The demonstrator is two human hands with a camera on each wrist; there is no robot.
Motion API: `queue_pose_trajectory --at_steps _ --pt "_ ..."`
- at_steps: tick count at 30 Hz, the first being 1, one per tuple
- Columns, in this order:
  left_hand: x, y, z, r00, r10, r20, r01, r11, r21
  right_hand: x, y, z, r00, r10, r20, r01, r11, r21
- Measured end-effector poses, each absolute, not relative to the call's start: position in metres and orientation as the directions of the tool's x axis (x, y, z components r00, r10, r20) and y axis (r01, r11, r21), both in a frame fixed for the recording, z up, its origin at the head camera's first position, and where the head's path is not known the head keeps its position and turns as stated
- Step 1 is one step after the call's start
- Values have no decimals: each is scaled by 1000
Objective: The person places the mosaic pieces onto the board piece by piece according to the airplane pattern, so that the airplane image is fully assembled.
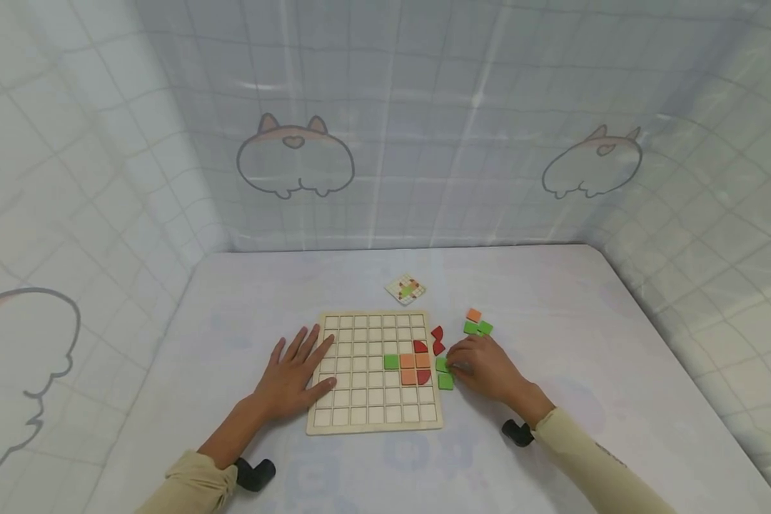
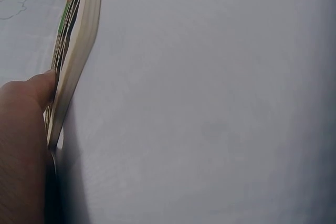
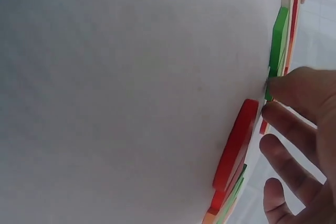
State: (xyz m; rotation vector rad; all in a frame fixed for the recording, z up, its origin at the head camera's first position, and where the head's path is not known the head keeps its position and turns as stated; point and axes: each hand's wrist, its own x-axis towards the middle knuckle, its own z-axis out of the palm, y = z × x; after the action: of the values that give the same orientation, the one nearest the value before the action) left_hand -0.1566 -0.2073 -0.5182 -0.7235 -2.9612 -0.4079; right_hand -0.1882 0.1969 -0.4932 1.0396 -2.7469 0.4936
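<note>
A person's left hand (image 1: 289, 375) lies fingers spread over the left edge of a gridded board (image 1: 360, 396) whose cells hold three orange tiles (image 1: 407, 361), one green and two red quarter-rounds (image 1: 423, 376). Off the board's right edge, the right hand (image 1: 486, 368) has thumb and index finger at a green tile (image 1: 442, 365); whether they pinch it cannot be told. The wrist views show what the head view does not: at left, the board's thick side; at right, a red block's (image 3: 236, 145) side, near the fingers.
</note>
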Motion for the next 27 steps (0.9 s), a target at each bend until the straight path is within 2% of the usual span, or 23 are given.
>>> queue_pose_trajectory --at_steps 5,8,12,15,19,24,27 --pt "-157 -207 -519 -886 445 129 464 852 243 -191 192 -492 -738 -635 228 -675 690 -262" --pt "-157 -208 -519 -889 440 128 458 856 240 -194 188 -490 -730 -649 216 -684 696 -221" --pt "-158 -209 -520 -888 440 131 459 856 236 -199 185 -485 -735 -630 249 -674 719 -168" --pt "-158 -210 -521 -886 443 136 463 856 230 -200 180 -482 -732 -618 285 -677 704 -213" --pt "-160 -210 -520 -884 447 140 468 853 231 -199 161 -483 -678 -653 338 -735 619 -278" --pt "-161 -210 -515 -886 445 131 464 857 223 -193 130 -485 -566 -730 383 -821 539 -188" --pt "-162 -211 -513 -886 446 127 464 859 216 -191 116 -484 -536 -753 382 -840 521 -151"
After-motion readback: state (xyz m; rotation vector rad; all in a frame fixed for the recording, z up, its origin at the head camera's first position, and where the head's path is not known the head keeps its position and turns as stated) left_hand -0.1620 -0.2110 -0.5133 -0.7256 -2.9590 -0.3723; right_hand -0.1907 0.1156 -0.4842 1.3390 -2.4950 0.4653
